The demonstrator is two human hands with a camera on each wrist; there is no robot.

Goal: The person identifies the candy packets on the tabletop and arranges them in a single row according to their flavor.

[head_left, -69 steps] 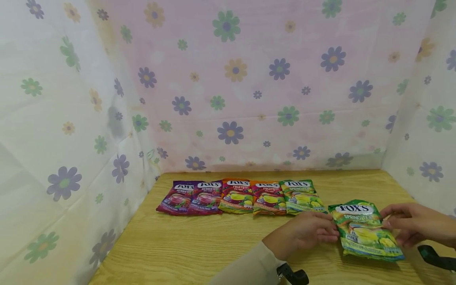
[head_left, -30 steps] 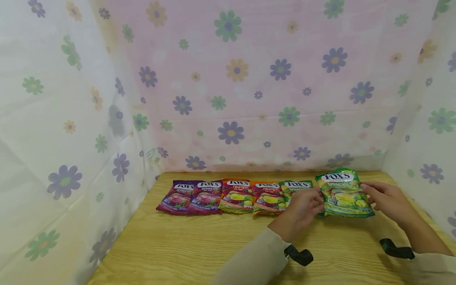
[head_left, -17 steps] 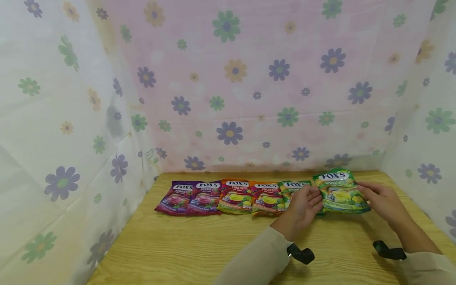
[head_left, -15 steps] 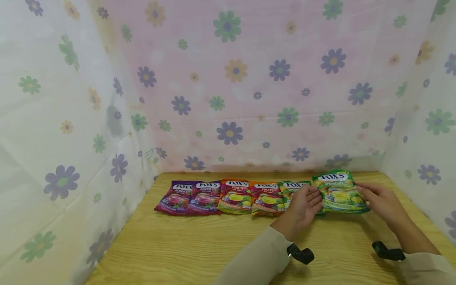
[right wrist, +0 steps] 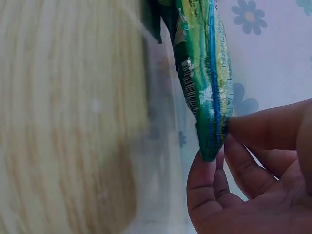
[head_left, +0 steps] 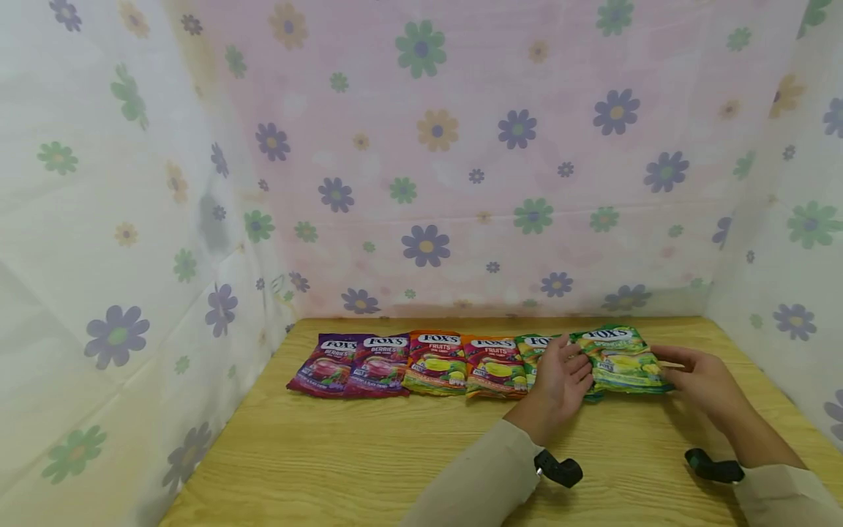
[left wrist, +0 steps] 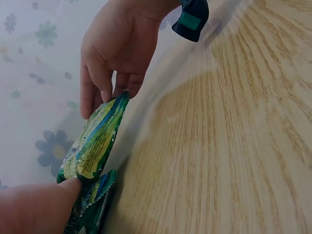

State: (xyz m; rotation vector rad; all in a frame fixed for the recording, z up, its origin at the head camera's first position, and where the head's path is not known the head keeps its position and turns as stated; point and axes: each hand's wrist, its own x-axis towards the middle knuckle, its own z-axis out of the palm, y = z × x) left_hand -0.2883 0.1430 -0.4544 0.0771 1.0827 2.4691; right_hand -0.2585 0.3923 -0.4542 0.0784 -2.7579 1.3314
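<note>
A green FOX'S Spring Tea candy bag (head_left: 622, 362) lies at a slant over the right end of the row, close over the table. My right hand (head_left: 705, 380) pinches its right edge; in the right wrist view the thumb and fingers (right wrist: 202, 175) grip the bag's corner. My left hand (head_left: 560, 377) is palm up at the bag's left edge, fingers loosely bent, and covers part of another green bag (head_left: 530, 348) beneath. The left wrist view shows one left-hand digit against the bag (left wrist: 95, 141), with the other fingers out of sight.
Along the back of the wooden table (head_left: 369, 454) runs the row: two purple Berries bags (head_left: 382, 366), slightly overlapping, then two red-orange Fruits bags (head_left: 435, 364). Flower-patterned cloth (head_left: 461, 183) stands behind and at both sides. Each wrist wears a black camera mount (head_left: 558, 468).
The held green bag has moved from the front right back and left to the row's right end, then tilted down lower. Both hands moved along with it.
</note>
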